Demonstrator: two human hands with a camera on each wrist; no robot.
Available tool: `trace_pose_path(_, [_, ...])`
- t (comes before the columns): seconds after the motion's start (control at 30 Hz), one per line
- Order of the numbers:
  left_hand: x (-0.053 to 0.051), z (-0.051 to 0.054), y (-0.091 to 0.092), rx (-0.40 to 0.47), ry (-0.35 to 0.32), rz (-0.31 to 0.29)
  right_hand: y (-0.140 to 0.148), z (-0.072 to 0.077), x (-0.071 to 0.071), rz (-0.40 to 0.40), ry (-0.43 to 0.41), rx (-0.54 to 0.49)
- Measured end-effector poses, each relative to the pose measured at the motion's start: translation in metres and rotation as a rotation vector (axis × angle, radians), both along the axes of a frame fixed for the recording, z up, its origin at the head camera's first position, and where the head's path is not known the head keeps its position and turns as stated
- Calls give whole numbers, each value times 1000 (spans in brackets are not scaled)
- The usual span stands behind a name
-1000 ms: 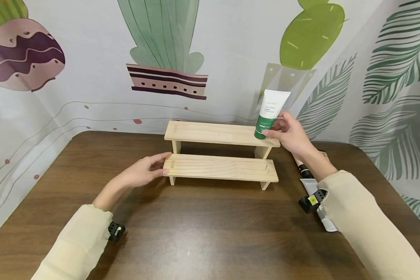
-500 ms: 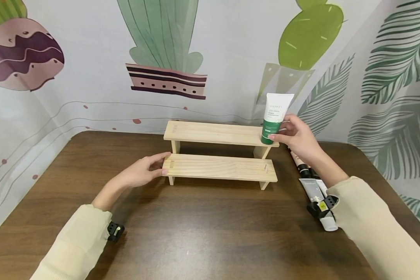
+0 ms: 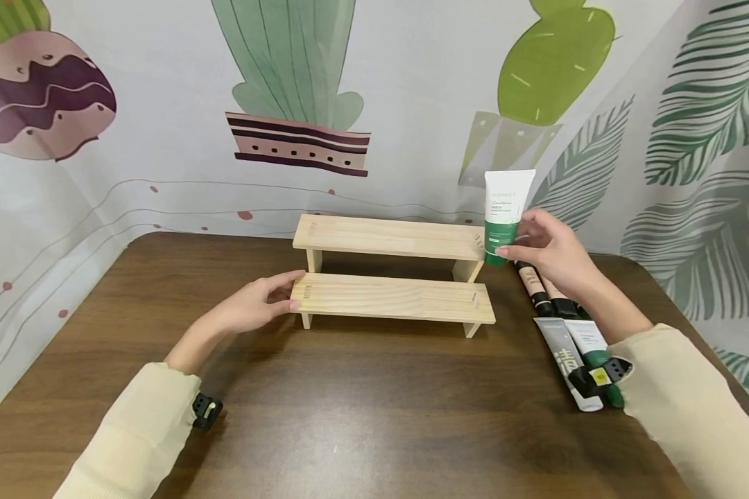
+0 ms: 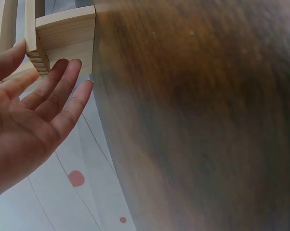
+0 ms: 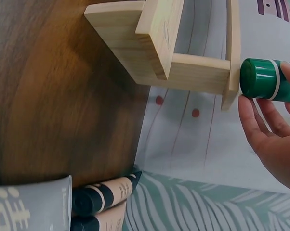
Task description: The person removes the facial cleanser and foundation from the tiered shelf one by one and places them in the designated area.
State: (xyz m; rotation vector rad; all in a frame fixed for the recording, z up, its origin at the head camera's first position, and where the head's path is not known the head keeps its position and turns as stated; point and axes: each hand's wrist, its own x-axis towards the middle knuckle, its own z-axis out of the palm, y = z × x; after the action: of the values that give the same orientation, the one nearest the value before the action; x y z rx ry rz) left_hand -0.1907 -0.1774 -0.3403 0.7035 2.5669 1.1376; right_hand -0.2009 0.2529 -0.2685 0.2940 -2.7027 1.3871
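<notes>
A two-tier wooden shelf (image 3: 390, 298) stands on the brown table. At the left end of its lower board, my left hand (image 3: 250, 305) grips the edge between thumb and index finger; the other fingers extend loosely in the left wrist view. My right hand (image 3: 555, 249) pinches a white and green squeeze tube (image 3: 507, 208), cap down, at the right end of the upper board (image 3: 387, 235). In the right wrist view the green cap (image 5: 258, 78) is close to that board's end; whether they touch I cannot tell.
Right of the shelf lie a grey tube (image 3: 564, 360), another white and green tube (image 3: 587, 339) partly under my right wrist, and beige tubes with black caps (image 3: 541, 303). A curtain (image 3: 412, 83) printed with cacti hangs behind the table.
My right hand has moved rightward and slightly toward me with the tube, from over the upper board to its right end. The tube now stands more upright. My left hand has stayed put.
</notes>
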Motion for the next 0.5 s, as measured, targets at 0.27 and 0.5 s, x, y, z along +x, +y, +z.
trace_pose_path(0.27, [0, 0, 0, -16, 10, 4, 15, -1, 7, -4, -22, 43])
trace_pose_path(0.5, [0, -1, 0, -13, 21, 3, 25, -4, 15, -27, -36, 84])
